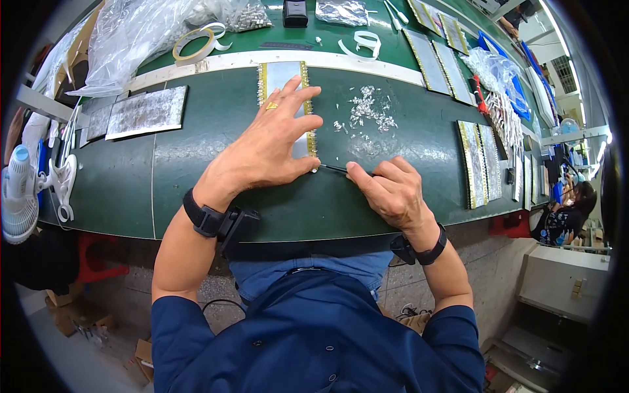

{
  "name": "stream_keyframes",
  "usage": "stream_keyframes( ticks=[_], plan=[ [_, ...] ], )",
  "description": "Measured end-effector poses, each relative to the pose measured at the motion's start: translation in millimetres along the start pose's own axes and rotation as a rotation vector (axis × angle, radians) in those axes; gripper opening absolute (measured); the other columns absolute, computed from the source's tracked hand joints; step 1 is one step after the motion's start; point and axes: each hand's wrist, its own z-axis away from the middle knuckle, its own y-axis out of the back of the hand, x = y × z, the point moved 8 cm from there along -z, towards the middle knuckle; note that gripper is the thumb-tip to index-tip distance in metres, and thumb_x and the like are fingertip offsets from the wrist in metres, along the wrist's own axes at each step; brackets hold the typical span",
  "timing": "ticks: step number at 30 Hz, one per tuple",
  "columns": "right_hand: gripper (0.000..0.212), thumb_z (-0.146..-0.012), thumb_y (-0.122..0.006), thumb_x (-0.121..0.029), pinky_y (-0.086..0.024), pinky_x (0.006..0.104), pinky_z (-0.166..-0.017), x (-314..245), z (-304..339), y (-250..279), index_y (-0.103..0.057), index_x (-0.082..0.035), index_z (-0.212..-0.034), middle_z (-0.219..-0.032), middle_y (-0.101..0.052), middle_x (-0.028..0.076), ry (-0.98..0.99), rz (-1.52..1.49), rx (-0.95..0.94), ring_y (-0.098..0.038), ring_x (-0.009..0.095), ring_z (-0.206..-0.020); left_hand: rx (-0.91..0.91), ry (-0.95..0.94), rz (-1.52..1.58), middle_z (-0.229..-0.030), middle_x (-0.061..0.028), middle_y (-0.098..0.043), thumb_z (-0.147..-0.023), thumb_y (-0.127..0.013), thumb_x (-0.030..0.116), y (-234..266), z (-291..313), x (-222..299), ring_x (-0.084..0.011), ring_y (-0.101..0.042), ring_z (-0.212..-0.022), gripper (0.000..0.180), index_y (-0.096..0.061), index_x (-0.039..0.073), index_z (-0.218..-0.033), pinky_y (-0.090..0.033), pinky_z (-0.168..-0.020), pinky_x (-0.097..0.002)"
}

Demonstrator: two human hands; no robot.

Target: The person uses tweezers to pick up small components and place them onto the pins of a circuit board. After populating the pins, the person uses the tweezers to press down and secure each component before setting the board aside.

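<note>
A grey panel (283, 71) with yellow edge strips and rows of small metal pins lies upright in front of me. My left hand (268, 141) rests across it, fingers spread, its thumb at the lower right corner. In my right hand (392, 190) is a thin, dark, pointed tool (335, 169), gripped between thumb and curled fingers. The tool's tip meets the panel's corner beside my left thumb; a small whitish bit shows there, too small to name. To the panel's right lies a loose scatter of small silvery pieces (370, 111).
Metal plates (147, 112) lie at the left. Several yellow-edged panels (472, 164) lie at the right, others (429, 62) farther back. Behind a white strip (367, 64) are a tape roll (194, 47), clear plastic bags (141, 39) and a black case (295, 13). A white fan (21, 196) stands far left.
</note>
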Motion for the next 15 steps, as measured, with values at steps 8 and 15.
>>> stream_keyframes(
  ticks=[8, 15],
  plan=[
    [0.036, -0.085, -0.089, -0.008, -0.042, 0.0328, -0.06, 3, 2, 3, -0.081, -0.005, -0.12, -0.061, -0.053, -0.005, -0.025, -0.004, -0.003, -0.055, 0.015, -0.061, -0.016, -0.015, -0.009, -0.172, -0.0196, -0.04, -0.08, -0.092, 0.02, 0, -2, 4, -0.0487, -0.023, -0.166, 0.05, -0.071, 0.002, -0.122, -0.026, -0.134, -0.061],
    [0.027, -0.089, -0.089, -0.01, -0.043, 0.0363, -0.059, 37, 24, 29, -0.082, -0.005, -0.114, -0.067, -0.067, 0.002, -0.357, -0.027, 0.011, -0.06, 0.02, -0.062, -0.017, 0.015, 0.016, -0.174, -0.0171, -0.039, -0.079, -0.095, 0.017, 1, 0, 4, -0.0469, -0.02, -0.167, 0.045, -0.07, 0.001, -0.111, -0.025, -0.135, -0.0608]
  ],
)
